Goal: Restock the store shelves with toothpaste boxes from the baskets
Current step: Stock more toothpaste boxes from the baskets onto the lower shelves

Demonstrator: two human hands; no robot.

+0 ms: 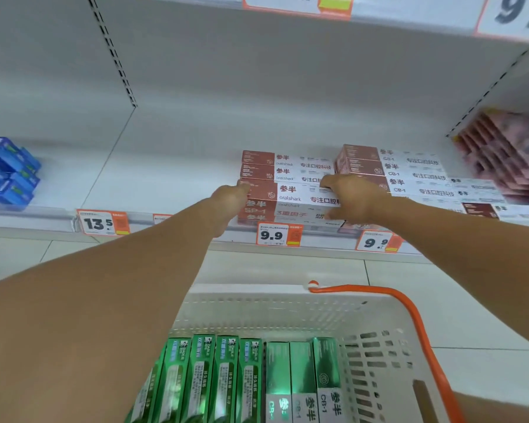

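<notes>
Seen from a head-worn camera, two bare arms reach forward over a shopping basket to a white store shelf (171,178). Both hands hold one red-and-white toothpaste box (290,193), which lies flat along the front of the shelf on top of a short stack of matching boxes. The left hand (229,198) is curled around the box's left, red end. The right hand (353,196) grips the box's right end, fingers over the top and thumb below.

Behind the held box, further back on the shelf, sit two more rows of the same red-and-white boxes (287,166). To the right of the held box is another stack of similar boxes (388,166), and beyond that, at the far right, a blurred pile of pink packets (507,151). Far to the left of the held box, blue boxes (6,170) stand at the shelf's left end.

On the shelf edge just below the held box is an orange-and-white price tag reading 9.9 (278,235). Another 9.9 tag (377,241) is to its right, and a 13.5 tag (103,222) is to the left.

Below the held box, nearest the camera, the white plastic basket (272,309) with an orange handle (416,325) rests on a pale tiled floor. It holds upright green toothpaste boxes (220,380), packed side by side.
</notes>
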